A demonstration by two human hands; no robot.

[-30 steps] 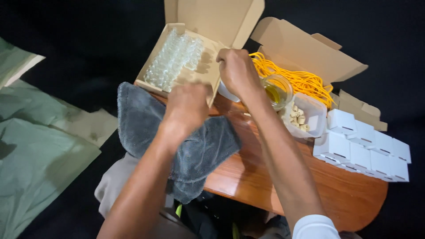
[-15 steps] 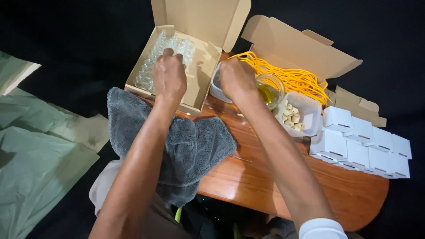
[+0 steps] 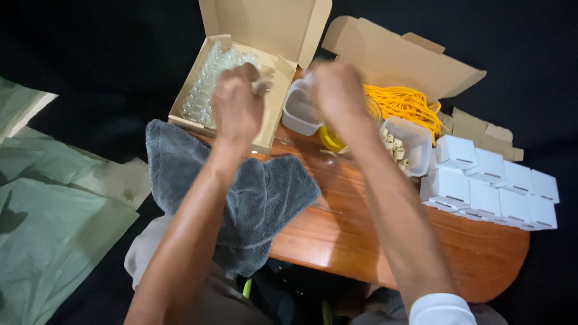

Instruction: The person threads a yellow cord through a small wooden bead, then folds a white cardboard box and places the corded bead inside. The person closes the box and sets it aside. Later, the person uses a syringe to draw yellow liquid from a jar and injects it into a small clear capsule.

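Wooden table [image 3: 385,241] across the near right, grey cloth [image 3: 265,204] draped over its near-left edge. Far left, open cardboard box [image 3: 265,36] packed with small clear glass bottles [image 3: 208,84]. Farther right, second open box [image 3: 397,54] with yellow cord [image 3: 409,105], clear tub [image 3: 301,111], tub of corks [image 3: 406,144], white boxes [image 3: 487,186]. Left hand [image 3: 238,108] raised, fisted over the bottle box, pinching something small; orientation unclear. Right hand [image 3: 337,90] lifted, blurred, grip impossible to tell.

Head view, steeply down, close
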